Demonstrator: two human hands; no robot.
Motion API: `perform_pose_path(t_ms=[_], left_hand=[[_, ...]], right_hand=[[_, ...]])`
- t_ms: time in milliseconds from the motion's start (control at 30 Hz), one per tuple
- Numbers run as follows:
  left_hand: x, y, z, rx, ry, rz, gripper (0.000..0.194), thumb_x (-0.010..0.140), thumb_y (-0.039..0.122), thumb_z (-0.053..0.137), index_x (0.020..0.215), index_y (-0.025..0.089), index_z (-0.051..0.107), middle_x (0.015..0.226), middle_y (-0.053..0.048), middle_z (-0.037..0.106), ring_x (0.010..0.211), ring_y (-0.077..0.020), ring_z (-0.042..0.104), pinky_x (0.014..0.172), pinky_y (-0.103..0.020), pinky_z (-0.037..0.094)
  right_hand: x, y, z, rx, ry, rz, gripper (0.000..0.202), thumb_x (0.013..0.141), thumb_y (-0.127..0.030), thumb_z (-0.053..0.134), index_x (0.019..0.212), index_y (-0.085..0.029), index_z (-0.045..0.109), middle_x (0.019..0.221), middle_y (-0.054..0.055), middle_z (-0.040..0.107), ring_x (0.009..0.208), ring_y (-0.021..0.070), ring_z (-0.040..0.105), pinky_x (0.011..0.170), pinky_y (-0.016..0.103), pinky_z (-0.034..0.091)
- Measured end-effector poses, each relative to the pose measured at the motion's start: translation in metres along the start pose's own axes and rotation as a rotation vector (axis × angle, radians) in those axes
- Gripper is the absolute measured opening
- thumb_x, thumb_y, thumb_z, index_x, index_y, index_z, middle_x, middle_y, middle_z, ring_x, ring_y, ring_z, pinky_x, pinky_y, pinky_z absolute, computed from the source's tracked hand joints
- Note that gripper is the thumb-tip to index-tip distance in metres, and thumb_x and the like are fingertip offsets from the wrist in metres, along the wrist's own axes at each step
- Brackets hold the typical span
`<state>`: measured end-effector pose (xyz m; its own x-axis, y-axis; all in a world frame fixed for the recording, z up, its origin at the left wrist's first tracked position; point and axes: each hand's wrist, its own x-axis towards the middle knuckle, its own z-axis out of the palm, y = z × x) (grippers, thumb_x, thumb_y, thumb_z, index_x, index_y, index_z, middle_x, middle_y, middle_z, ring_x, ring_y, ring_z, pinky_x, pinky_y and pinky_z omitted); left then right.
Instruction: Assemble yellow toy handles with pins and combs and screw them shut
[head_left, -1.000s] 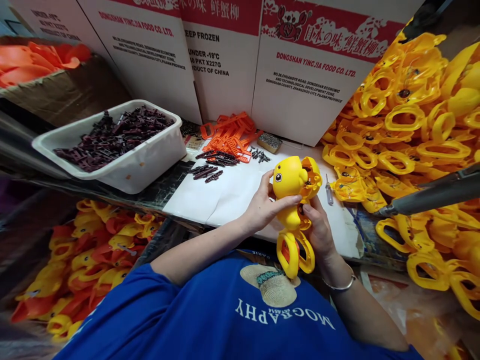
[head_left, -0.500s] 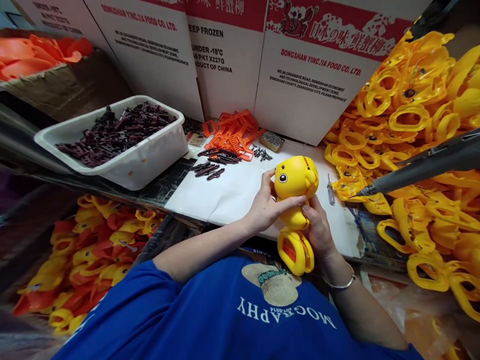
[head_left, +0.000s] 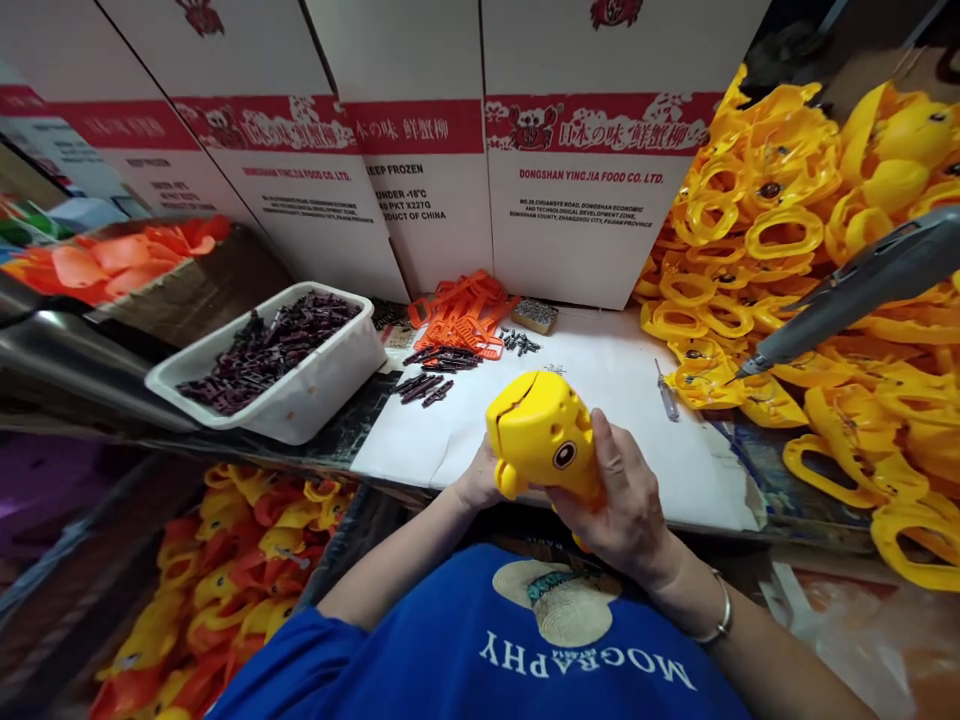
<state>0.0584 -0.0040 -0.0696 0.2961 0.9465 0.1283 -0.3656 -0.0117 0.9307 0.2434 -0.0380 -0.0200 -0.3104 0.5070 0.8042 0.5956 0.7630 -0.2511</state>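
Note:
A yellow plastic toy duck is held between both hands, close to my body at the table's front edge. Its head is up, with one printed eye facing right and a dark gap along the seam of the shell. My right hand is closed round its right side. From the left my left hand grips it, its fingers mostly hidden behind the toy. Beyond the duck lie small dark screws or pins on the white sheet.
Left stands a white tub of dark plastic parts. Orange frames and a small tin lie at the back. A screwdriver, a hanging power driver and piled yellow shells are right. Finished-looking ducks fill a lower bin.
The duck has been turned in the hands, its eye now facing right and its seam showing. It has shifted left and toward my body. The view has tilted up.

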Motion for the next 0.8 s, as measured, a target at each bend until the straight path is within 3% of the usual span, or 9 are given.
perform_pose_path(t_ms=[133,300,433,533,667,800], left_hand=[[-0.008,-0.001,-0.014,0.063,-0.051,-0.047,0.089,0.04,0.067,0.097,0.116,0.026,0.077,0.136,-0.011,0.072,0.138,-0.0417,0.058,0.125,-0.056,0.038],[-0.008,0.002,-0.015,0.087,-0.084,-0.071,0.099,0.04,0.085,0.086,0.122,0.03,0.075,0.138,-0.009,0.071,0.137,-0.0413,0.059,0.122,-0.057,0.041],[-0.004,-0.001,-0.019,0.164,-0.052,-0.044,0.093,0.034,0.076,0.093,0.113,0.03,0.078,0.126,-0.009,0.076,0.137,-0.0427,0.059,0.126,-0.057,0.036],[-0.004,-0.01,-0.019,0.163,-0.039,-0.016,0.089,0.031,0.071,0.096,0.105,0.025,0.079,0.115,-0.012,0.079,0.129,-0.0433,0.064,0.121,-0.058,0.041],[-0.01,-0.019,-0.006,0.142,-0.011,0.025,0.077,0.041,0.065,0.098,0.101,0.021,0.076,0.109,-0.013,0.079,0.119,-0.0381,0.07,0.117,-0.057,0.046],[-0.016,-0.008,0.006,0.073,0.007,0.021,0.081,0.046,0.064,0.098,0.112,0.022,0.075,0.113,-0.013,0.077,0.122,-0.0361,0.069,0.116,-0.059,0.046]], right_hand=[[0.001,-0.012,0.001,-0.091,-0.013,-0.054,0.099,0.093,-0.038,0.069,0.171,-0.017,0.013,0.123,0.022,0.063,0.105,0.0335,0.064,0.08,0.051,0.065],[0.001,-0.013,0.001,-0.103,-0.009,-0.052,0.099,0.092,-0.038,0.07,0.171,-0.018,0.013,0.121,0.02,0.064,0.106,0.0331,0.064,0.081,0.05,0.065],[0.0,-0.007,0.0,-0.053,-0.013,-0.035,0.097,0.093,-0.038,0.069,0.171,-0.02,0.013,0.122,0.02,0.064,0.105,0.0321,0.064,0.081,0.049,0.065],[-0.006,0.0,-0.002,0.037,-0.015,-0.066,0.096,0.093,-0.035,0.068,0.171,-0.019,0.014,0.124,0.02,0.062,0.107,0.0322,0.064,0.081,0.049,0.065],[-0.014,0.009,-0.006,0.125,-0.008,-0.071,0.096,0.091,-0.03,0.068,0.171,-0.018,0.015,0.126,0.022,0.062,0.109,0.034,0.065,0.078,0.049,0.065],[-0.016,0.011,-0.009,0.167,-0.009,-0.071,0.093,0.091,-0.028,0.067,0.17,-0.022,0.019,0.125,0.02,0.063,0.106,0.0333,0.067,0.074,0.047,0.065]])
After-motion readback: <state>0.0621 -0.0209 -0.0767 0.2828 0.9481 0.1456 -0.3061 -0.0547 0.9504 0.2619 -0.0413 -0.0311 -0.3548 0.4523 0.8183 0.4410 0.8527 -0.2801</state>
